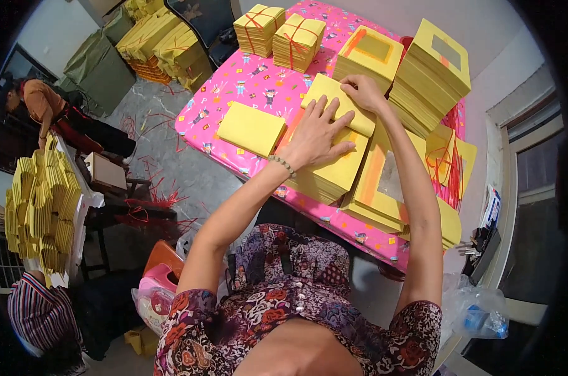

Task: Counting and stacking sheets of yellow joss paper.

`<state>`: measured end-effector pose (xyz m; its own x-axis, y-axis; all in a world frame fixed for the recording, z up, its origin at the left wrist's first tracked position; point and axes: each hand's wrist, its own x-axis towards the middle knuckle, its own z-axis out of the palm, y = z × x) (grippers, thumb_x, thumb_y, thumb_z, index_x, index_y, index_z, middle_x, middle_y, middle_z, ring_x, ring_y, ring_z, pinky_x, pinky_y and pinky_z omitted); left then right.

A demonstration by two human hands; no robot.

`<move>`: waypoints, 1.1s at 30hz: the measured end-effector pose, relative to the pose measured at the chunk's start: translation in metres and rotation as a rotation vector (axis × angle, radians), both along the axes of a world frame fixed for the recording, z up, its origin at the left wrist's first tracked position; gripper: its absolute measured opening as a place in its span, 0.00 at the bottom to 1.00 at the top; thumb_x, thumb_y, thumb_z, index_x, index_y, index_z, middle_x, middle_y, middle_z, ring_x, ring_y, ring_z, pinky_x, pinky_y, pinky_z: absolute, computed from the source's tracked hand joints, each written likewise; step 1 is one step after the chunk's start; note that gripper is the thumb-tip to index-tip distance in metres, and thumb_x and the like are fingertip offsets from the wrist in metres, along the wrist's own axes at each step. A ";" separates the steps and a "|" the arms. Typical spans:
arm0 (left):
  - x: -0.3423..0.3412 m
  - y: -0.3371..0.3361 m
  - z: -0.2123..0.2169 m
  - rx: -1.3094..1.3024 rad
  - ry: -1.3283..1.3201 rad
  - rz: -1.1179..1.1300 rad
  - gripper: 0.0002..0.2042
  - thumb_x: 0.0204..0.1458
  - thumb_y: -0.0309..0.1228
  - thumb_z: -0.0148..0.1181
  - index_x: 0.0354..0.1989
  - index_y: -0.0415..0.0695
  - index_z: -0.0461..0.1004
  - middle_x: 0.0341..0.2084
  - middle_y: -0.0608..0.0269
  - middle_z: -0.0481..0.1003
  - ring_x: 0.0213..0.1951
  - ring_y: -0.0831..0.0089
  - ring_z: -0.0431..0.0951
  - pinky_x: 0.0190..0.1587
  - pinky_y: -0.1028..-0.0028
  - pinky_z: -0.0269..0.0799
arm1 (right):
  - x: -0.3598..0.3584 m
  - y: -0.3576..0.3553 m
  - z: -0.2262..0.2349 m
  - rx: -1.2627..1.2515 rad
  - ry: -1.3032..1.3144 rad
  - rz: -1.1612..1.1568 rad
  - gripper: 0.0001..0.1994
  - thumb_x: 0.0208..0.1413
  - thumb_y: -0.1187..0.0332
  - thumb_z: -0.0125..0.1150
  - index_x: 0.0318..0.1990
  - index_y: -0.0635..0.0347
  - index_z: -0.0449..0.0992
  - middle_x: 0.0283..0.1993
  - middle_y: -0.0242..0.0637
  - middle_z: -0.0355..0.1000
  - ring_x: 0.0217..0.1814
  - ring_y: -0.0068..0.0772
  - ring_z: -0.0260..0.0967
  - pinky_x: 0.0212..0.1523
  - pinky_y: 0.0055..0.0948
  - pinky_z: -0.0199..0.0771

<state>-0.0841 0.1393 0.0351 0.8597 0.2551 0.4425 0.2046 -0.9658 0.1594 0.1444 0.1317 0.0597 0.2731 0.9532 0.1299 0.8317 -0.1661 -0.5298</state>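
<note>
My left hand (320, 133) lies flat with its fingers spread on a folded yellow paper sheet (325, 89), which rests on top of a yellow paper stack (325, 182). A beaded bracelet (282, 165) circles the left wrist. At the far right part of the same sheet, my right hand (364, 94) has its fingers bent and closed on the paper; the fingertips are partly hidden. Left of the stack lies a flat yellow paper bundle (251, 128). To its right stands a yellow stack with an orange band and a grey patch (381, 172), partly behind my right forearm.
The pink patterned table (218, 94) holds tied paper bundles (298, 41) and tall yellow stacks (431, 75) at the back. Red strings (452, 160) hang at the right. A person (46, 106) bends over a bench with yellow paper (46, 200); another person's striped sleeve (39, 313) shows lower left.
</note>
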 end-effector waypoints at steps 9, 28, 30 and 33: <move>0.000 0.002 -0.005 -0.031 -0.014 -0.033 0.35 0.57 0.61 0.46 0.67 0.51 0.63 0.66 0.46 0.60 0.67 0.35 0.53 0.70 0.45 0.45 | -0.004 -0.002 0.001 0.035 -0.060 0.000 0.16 0.59 0.62 0.58 0.47 0.65 0.79 0.41 0.48 0.80 0.43 0.42 0.77 0.46 0.37 0.75; -0.001 0.005 -0.008 -0.003 0.080 -0.014 0.32 0.60 0.55 0.45 0.70 0.53 0.59 0.69 0.49 0.57 0.69 0.38 0.50 0.71 0.47 0.44 | -0.088 -0.144 -0.021 -0.012 -0.309 0.085 0.36 0.69 0.45 0.36 0.74 0.62 0.46 0.78 0.48 0.42 0.81 0.46 0.35 0.76 0.54 0.31; -0.001 0.004 -0.007 -0.019 0.084 -0.019 0.32 0.61 0.54 0.44 0.70 0.53 0.58 0.69 0.49 0.56 0.70 0.38 0.50 0.71 0.47 0.44 | -0.090 -0.146 -0.023 -0.017 -0.327 0.072 0.37 0.68 0.43 0.37 0.74 0.60 0.44 0.79 0.45 0.39 0.81 0.44 0.32 0.77 0.53 0.29; -0.002 0.007 -0.006 -0.012 0.090 -0.025 0.31 0.61 0.53 0.43 0.71 0.52 0.57 0.69 0.49 0.56 0.70 0.39 0.49 0.71 0.48 0.44 | -0.088 -0.145 -0.018 -0.056 -0.315 0.081 0.38 0.67 0.42 0.38 0.75 0.58 0.42 0.79 0.43 0.37 0.82 0.43 0.30 0.77 0.53 0.28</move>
